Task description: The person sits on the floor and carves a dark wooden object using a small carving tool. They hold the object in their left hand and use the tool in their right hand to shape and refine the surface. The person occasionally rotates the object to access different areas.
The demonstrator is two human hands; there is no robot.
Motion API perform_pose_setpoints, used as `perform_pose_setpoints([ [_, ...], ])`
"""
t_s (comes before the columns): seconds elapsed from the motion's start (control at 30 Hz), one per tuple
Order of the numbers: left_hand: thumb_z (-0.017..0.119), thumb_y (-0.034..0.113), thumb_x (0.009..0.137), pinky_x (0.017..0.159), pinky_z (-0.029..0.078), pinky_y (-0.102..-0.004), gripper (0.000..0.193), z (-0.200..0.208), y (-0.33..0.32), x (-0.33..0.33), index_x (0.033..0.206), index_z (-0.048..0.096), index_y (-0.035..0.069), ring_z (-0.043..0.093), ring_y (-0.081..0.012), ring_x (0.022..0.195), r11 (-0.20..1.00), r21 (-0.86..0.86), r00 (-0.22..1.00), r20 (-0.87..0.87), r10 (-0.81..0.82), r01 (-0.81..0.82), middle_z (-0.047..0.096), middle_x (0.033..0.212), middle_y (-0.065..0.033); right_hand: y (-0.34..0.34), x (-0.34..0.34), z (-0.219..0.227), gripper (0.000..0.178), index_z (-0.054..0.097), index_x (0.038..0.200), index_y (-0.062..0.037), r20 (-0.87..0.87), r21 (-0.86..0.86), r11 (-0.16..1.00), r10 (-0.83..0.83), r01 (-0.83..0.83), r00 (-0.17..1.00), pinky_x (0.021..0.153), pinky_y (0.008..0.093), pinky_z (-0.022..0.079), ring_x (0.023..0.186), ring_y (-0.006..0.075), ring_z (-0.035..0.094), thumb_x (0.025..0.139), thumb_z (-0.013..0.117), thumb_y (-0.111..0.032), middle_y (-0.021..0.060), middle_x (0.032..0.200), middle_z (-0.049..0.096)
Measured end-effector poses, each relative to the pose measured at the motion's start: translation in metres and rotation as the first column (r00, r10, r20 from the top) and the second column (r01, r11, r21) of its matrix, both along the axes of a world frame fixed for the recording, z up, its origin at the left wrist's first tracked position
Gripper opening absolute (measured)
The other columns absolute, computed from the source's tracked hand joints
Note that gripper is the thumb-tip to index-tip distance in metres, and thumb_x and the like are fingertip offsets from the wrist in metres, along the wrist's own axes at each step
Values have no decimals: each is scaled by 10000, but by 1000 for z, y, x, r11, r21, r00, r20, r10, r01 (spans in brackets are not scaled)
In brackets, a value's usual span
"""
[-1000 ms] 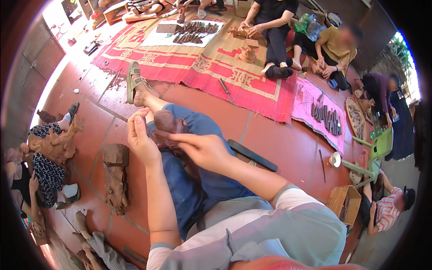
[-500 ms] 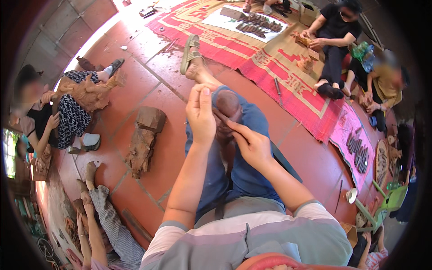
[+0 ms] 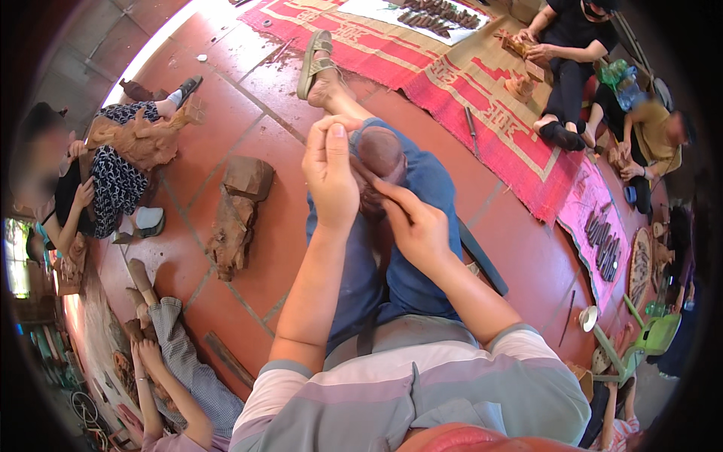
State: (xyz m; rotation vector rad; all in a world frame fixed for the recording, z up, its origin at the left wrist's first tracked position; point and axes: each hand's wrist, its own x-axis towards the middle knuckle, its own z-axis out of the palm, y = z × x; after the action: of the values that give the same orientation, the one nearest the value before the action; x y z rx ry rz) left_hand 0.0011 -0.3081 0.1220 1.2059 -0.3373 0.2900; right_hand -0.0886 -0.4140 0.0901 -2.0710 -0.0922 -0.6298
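Observation:
A reddish-brown carved wooden piece with a rounded top [image 3: 381, 153] stands between my knees, its lower part dark and partly covered by my hands. Left of it, my left hand [image 3: 331, 169] is raised and closed, thumb pressed against curled fingers; anything inside that pinch is hidden. From the right, my right hand [image 3: 416, 230] reaches to the carving, its index finger stretched along the near side and the thumb lower down. Those fingers seem to grip the carving's edge, though their tips are partly hidden.
A rough wood block [image 3: 239, 215] lies on the red tiles to my left. Beyond my right knee, a woven mat [image 3: 482, 184] bears a long thin tool [image 3: 471, 129]. Dark tools lie on a pink cloth [image 3: 584, 203]. Several people work around me; a green chair [image 3: 654, 337] stands at right.
The surroundings have shifted slightly upward in the picture as my view tilts. Both hands keep nearly the same pose at the carving.

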Motion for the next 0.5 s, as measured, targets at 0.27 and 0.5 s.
perform_pose_setpoints([
  [0.27,444,172,1006,785,389,-236,223,-3,2,17,965,592,11,485,-68,853,1000,19,999,48,7,-7,594,916,-15,-37,-27,-26,256,680,1115,-125,-61,-20,1000,-15,14,998,682,298,541,789,228,695,869,626,-81,100,966,702],
  [0.5,459,191,1000,775,379,-222,228,-7,1,8,958,608,23,472,-66,833,998,8,996,65,57,-58,595,910,3,-36,-33,2,255,678,1120,-103,-133,123,991,70,-54,989,727,284,539,821,222,698,874,619,-71,111,1019,695],
])
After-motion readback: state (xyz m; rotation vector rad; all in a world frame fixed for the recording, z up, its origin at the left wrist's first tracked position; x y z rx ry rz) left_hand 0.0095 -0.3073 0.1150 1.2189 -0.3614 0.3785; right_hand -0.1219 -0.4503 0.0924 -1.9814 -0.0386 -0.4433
